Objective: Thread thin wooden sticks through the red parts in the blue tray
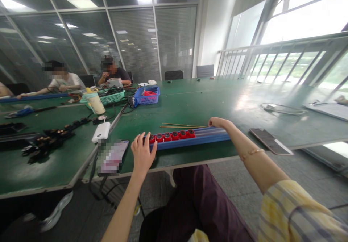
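A big green table (pixel 187 100) is under both hands and goes far out past them. A person in a white top (pixel 73 80) and a person in a dark top (pixel 124 74) sit far off, ahead of the left hand and to its left. A long blue tray (pixel 174 146) lies on the table between the 2 hands. Near the right hand, the inside of the tray looks pale and shiny. A green basket (pixel 115 99) and a smaller blue basket (pixel 146 100) sit well past the left hand.

The left hand (pixel 143 153) is on the left end of the tray, with its fingers spread apart. The right hand (pixel 216 122) is at the far side of the tray, with its fingers curled in. I can't tell if it pinches anything.

A tall pale cup (pixel 95 103) stands past the left hand, to its left. A phone (pixel 122 150) lies just left of that hand. A small white box (pixel 101 132) is a bit past the phone.

Thin gold sticks (pixel 179 127) lie past the tray, and their right ends are near the right hand. 6 little red blocks (pixel 174 136) with dark tops sit in the tray in a row, starting right by the left hand's fingers.
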`<state>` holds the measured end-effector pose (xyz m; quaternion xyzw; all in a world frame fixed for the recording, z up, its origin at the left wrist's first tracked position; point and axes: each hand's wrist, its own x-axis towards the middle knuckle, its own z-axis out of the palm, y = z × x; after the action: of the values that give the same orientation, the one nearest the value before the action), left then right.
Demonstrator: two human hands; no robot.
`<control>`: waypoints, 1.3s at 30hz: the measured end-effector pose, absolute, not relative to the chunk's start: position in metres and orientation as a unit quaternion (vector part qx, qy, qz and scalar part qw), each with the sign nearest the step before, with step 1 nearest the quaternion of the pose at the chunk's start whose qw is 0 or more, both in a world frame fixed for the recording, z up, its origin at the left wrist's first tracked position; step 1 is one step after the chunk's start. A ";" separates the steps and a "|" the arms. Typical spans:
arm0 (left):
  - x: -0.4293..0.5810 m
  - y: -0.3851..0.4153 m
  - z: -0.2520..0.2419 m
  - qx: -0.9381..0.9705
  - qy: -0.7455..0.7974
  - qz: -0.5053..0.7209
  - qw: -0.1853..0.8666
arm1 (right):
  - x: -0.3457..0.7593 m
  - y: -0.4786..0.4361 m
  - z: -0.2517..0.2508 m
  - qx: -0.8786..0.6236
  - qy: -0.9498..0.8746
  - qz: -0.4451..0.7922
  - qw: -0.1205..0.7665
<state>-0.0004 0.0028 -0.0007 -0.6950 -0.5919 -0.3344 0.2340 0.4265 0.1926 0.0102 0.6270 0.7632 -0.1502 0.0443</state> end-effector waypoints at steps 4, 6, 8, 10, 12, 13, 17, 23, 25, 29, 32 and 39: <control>0.000 0.003 0.000 -0.694 -0.594 -0.334 0.231 | 0.429 0.195 0.006 0.624 0.767 -0.148 0.035; 0.000 0.003 0.000 -0.694 -0.595 -0.333 0.231 | 0.431 0.196 0.005 0.620 0.770 -0.148 0.032; 0.000 0.003 0.000 -0.693 -0.595 -0.334 0.232 | 0.432 0.196 0.004 0.616 0.773 -0.148 0.030; 0.000 0.003 0.000 -0.693 -0.594 -0.335 0.232 | 0.432 0.196 0.004 0.611 0.777 -0.148 0.028; 0.000 0.003 0.000 -0.694 -0.593 -0.336 0.231 | 0.432 0.197 0.004 0.605 0.782 -0.147 0.026; 0.000 0.003 0.000 -0.694 -0.593 -0.336 0.231 | 0.432 0.197 0.004 0.602 0.784 -0.146 0.025; 0.000 0.003 -0.001 -0.693 -0.594 -0.337 0.230 | 0.430 0.196 0.005 0.597 0.790 -0.140 0.015; -0.001 0.004 -0.001 -0.695 -0.593 -0.337 0.229 | 0.427 0.188 0.010 0.597 0.791 -0.136 -0.004; -0.001 0.003 -0.001 -0.695 -0.592 -0.338 0.228 | 0.426 0.186 0.012 0.598 0.790 -0.137 -0.008; -0.001 0.003 0.001 -0.696 -0.590 -0.341 0.225 | 0.425 0.185 0.012 0.606 0.783 -0.141 -0.014; -0.001 0.003 0.001 -0.697 -0.590 -0.342 0.222 | 0.426 0.187 0.011 0.618 0.773 -0.143 -0.017; 0.000 0.003 0.000 -0.695 -0.596 -0.337 0.221 | 0.431 0.197 0.003 0.645 0.750 -0.146 -0.006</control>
<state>-0.0001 0.0028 0.0005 -0.6953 -0.5956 -0.3365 0.2205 0.4305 0.1968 0.0027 0.6454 0.7498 -0.1461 -0.0058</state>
